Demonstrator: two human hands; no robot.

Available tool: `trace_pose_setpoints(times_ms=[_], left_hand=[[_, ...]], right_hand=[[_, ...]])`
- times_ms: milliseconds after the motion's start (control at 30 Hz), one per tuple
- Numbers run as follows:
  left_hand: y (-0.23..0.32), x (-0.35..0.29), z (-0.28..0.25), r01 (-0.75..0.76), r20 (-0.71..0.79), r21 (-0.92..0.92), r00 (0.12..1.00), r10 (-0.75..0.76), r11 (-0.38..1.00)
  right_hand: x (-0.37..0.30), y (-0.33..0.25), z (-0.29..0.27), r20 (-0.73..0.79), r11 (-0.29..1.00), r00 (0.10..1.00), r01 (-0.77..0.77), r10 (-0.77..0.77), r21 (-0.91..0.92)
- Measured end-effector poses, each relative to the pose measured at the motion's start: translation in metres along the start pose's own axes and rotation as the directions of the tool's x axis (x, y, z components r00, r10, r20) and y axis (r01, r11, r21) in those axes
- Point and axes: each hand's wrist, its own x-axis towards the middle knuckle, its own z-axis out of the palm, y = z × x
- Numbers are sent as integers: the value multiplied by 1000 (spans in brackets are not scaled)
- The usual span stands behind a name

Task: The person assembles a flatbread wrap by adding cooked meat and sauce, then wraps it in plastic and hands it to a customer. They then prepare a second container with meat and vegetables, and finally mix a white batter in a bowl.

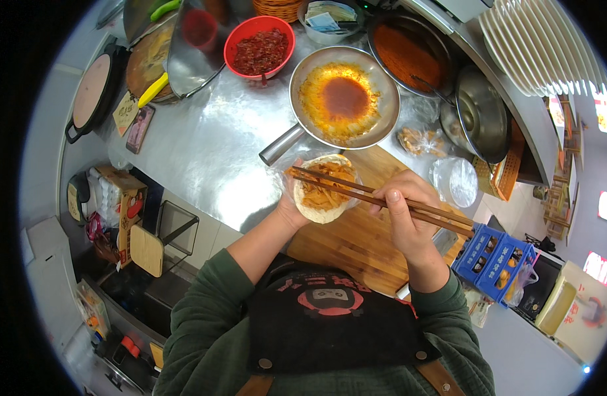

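Note:
My left hand [291, 206] is closed around a round, pale flatbread [321, 214] topped with orange-brown shredded filling [322, 195]. Clear plastic film shows between the hand and the bread. In my right hand [409, 210] is a pair of long brown chopsticks [442, 221], gripped between thumb and fingers. Their tips reach over to the left side of the filling and touch it. Just beyond the bread, a frying pan [385, 129] holds a little red-orange oily sauce, its handle pointing toward my left hand. Beneath both hands lies a wooden cutting board [356, 254].
At the back stand a red bowl [292, 56] of dark red chopped food and a dark pan [409, 49] of red sauce. A metal bowl [481, 112], bagged food [422, 140] and blue crates [495, 261] are on the right. A phone [140, 130] lies left.

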Motion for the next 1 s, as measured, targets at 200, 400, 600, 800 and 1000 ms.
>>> trace_pose_setpoints(times_ms=[200,400,600,800,1000], left_hand=[[0,-2,1,-6,-6,-35,1000,6,999],[2,-1,1,50,115,-102,993,-38,993],[1,2,2,47,62,-5,997,-47,999],[-4,1,5,31,40,-9,999,-31,999],[-3,1,4,15,87,-8,996,-14,1000]], right_hand=[[-5,-1,-2,-86,996,996,-20,27,82],[-26,-17,-23,-215,952,970,-43,113,303],[-22,-15,-17,-161,981,980,-92,119,170],[-6,-12,-10,8,998,998,-56,56,-14],[-11,-24,-21,-29,988,993,-108,111,107]])
